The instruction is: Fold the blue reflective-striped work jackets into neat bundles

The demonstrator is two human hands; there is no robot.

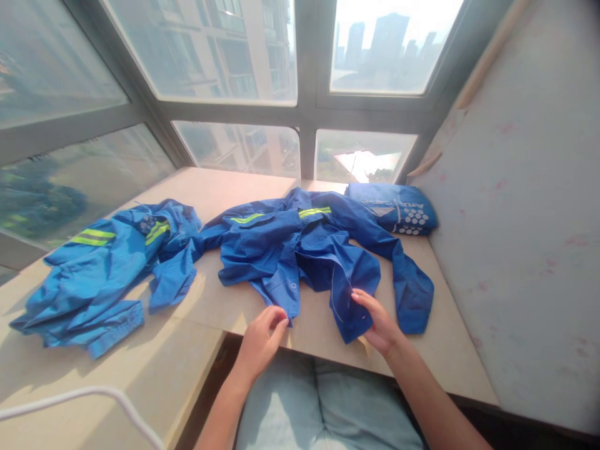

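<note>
A blue work jacket with yellow-green reflective stripes lies spread on the pale tabletop, its collar toward the window and its front hem toward me. My left hand pinches the lower corner of one front panel beside a button. The other front panel is gripped in my right hand, thumb on top and the remaining fingers partly hidden beneath the cloth. Between the hands the two panels hang apart at the bottom. One sleeve stretches out to the right and bends toward the near edge.
To the left lies a second, crumpled blue jacket, touching the first one's sleeve. A folded blue garment with white print sits at the back right by the patterned wall. A white cable curves across the lower left. Windows border the far side.
</note>
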